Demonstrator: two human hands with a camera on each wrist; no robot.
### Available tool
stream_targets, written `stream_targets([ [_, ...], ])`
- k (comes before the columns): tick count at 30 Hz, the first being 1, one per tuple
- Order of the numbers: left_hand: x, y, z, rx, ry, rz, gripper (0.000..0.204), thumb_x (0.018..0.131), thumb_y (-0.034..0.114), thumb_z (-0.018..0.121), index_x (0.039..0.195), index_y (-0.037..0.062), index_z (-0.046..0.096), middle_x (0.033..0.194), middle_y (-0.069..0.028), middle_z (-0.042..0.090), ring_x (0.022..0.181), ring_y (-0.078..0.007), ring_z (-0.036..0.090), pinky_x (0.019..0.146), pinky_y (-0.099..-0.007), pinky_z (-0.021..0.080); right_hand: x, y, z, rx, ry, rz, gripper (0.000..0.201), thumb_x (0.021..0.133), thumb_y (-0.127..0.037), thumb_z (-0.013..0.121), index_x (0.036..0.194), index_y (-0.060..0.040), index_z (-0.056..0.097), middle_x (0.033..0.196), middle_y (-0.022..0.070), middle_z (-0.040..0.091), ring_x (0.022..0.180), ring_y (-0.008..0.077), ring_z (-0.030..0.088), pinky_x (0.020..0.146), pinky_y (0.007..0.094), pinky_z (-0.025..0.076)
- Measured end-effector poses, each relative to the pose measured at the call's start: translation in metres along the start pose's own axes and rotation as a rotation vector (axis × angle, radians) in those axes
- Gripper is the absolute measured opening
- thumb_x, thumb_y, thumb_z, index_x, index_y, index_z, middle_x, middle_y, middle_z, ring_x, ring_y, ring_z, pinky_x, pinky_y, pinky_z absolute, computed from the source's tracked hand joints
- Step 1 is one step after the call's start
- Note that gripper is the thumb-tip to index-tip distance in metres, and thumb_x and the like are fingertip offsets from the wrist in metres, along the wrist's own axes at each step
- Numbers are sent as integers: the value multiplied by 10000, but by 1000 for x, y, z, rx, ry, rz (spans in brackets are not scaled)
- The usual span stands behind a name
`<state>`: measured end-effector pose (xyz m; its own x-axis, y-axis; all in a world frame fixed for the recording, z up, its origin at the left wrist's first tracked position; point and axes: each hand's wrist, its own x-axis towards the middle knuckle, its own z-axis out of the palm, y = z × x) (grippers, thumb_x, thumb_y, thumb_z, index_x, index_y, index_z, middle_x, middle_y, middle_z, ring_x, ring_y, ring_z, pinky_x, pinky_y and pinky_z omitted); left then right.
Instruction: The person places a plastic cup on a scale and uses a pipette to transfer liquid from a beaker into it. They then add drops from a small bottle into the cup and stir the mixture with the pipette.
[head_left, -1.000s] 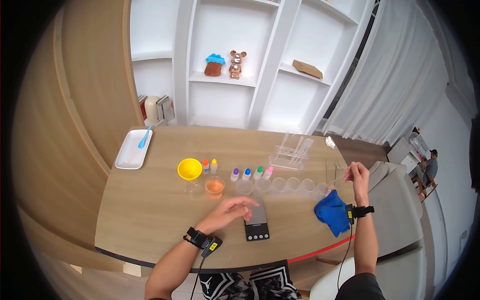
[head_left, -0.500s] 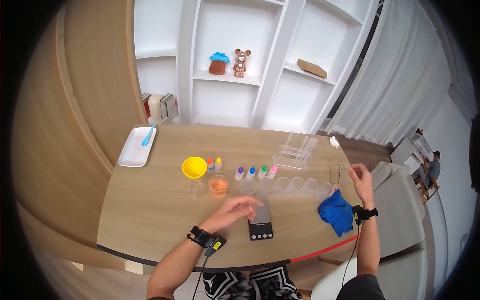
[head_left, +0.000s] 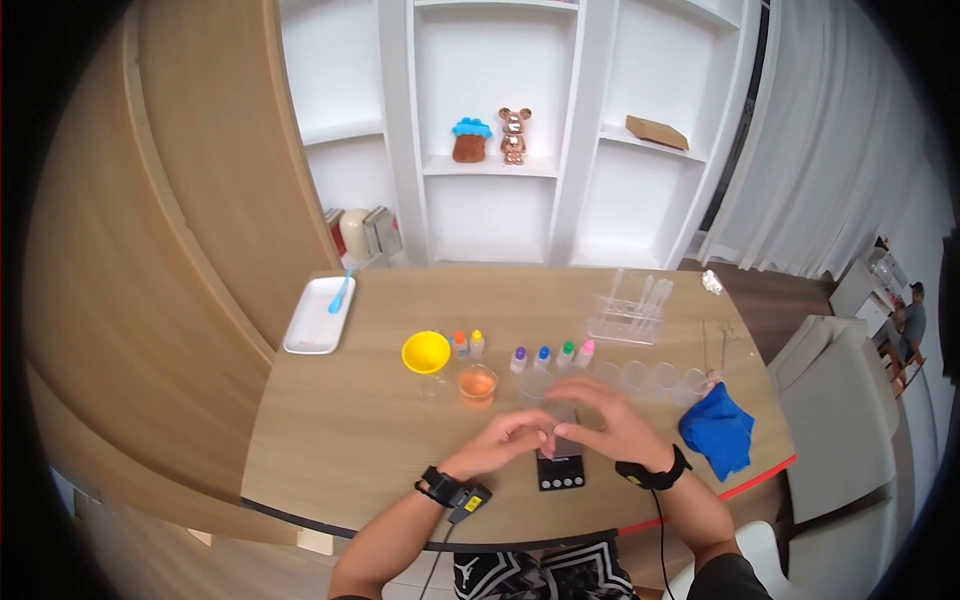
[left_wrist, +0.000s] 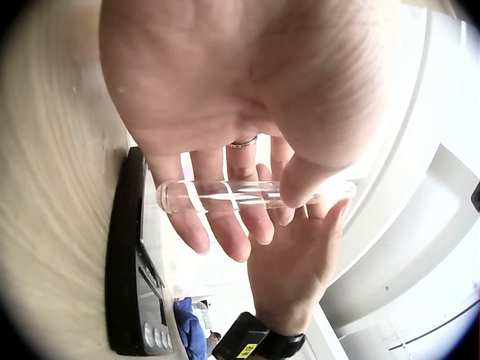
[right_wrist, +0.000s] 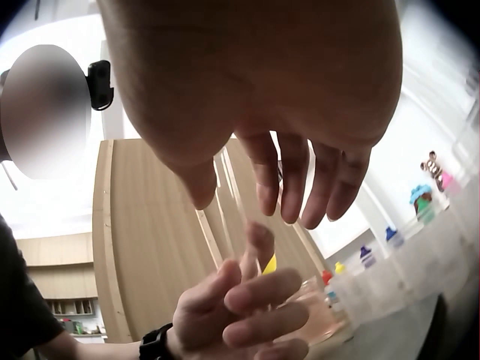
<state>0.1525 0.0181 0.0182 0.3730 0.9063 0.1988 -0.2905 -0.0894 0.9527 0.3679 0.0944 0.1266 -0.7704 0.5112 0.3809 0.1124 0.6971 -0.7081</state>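
Observation:
My left hand [head_left: 500, 445] is over the table, in front of the black digital scale [head_left: 560, 473]. In the left wrist view it holds a clear test tube [left_wrist: 225, 196] across its fingers, the thumb [left_wrist: 300, 180] pressed on the tube near one end. Facing it across the scale is my right hand [head_left: 625, 432], thumb apart from its loosely bent fingers. The right wrist view shows those fingers [right_wrist: 292, 184] hanging with nothing seen between them. From the left wrist, the right thumb overlaps the tube's far end. Both hands partly cover the scale's plate.
Behind stand a cup of orange liquid [head_left: 478, 388], a yellow bowl-shaped piece [head_left: 426, 352], several colour-capped dropper bottles [head_left: 566, 352], and a row of clear cups [head_left: 664, 378]. A test tube rack [head_left: 626, 322] is farther back, a blue cloth [head_left: 718, 430] right, a white tray [head_left: 318, 316] far left.
My right hand has come from beside the blue cloth leftward to the scale, close to my left hand. The left hand stays near the scale. The head view has shifted.

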Motion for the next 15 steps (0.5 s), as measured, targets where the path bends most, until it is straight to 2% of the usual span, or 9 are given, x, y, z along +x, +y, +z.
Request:
stream_targets([
  [2,1,-1,0,-7,-15,1,232,1100,100,534,1306,38,620,1028,-57,691,1020,-167,666,956,-337,520,5,11,15,94,-40,-27,254,938,-142,761,1150,-12,706,1252,132,695,1162,309,665,1006,392,510],
  [5,2,0,-2,29,-39,13,289,1099,81,529,1377,32,587,1163,-72,674,1110,-166,651,1002,-346,522,1,27,14,222,-91,-69,185,1026,-121,663,1177,-16,681,1264,129,690,1194,266,661,1024,378,511],
  [7,0,8,5,29,-5,4,362,1076,51,550,1437,30,557,1291,-78,637,1170,-174,626,1048,-358,504,-5,39,7,483,-65,-19,152,1045,-105,627,1154,-13,680,1254,124,694,1191,259,662,1037,387,509],
  [8,1,13,7,92,2,32,373,1063,43,564,1436,33,560,1304,-73,632,1172,-177,623,1055,-362,500,-10,46,1,613,-54,8,141,1055,-97,609,1142,-12,680,1249,121,697,1189,255,662,1044,391,509],
  [9,2,17,8,154,10,59,386,1050,35,577,1435,36,563,1317,-68,626,1174,-179,621,1062,-367,496,-15,48,-8,677,-5,49,145,1082,-121,570,1111,-12,661,1182,130,717,1160,258,675,1021,410,528],
  [13,-1,17,4,316,53,117,326,1022,28,621,1347,3,623,1323,-100,639,1190,-211,619,1063,-380,486,-28,64,-37,977,58,56,187,1098,-184,561,1086,-11,630,1010,112,709,990,243,692,874,386,555],
  [15,-4,27,4,458,130,143,239,1001,11,630,1235,16,678,1202,-88,677,1138,-198,637,1039,-354,487,-34,74,-42,1091,62,64,206,1103,-210,556,1076,-15,618,899,72,674,867,209,672,782,359,545],
])
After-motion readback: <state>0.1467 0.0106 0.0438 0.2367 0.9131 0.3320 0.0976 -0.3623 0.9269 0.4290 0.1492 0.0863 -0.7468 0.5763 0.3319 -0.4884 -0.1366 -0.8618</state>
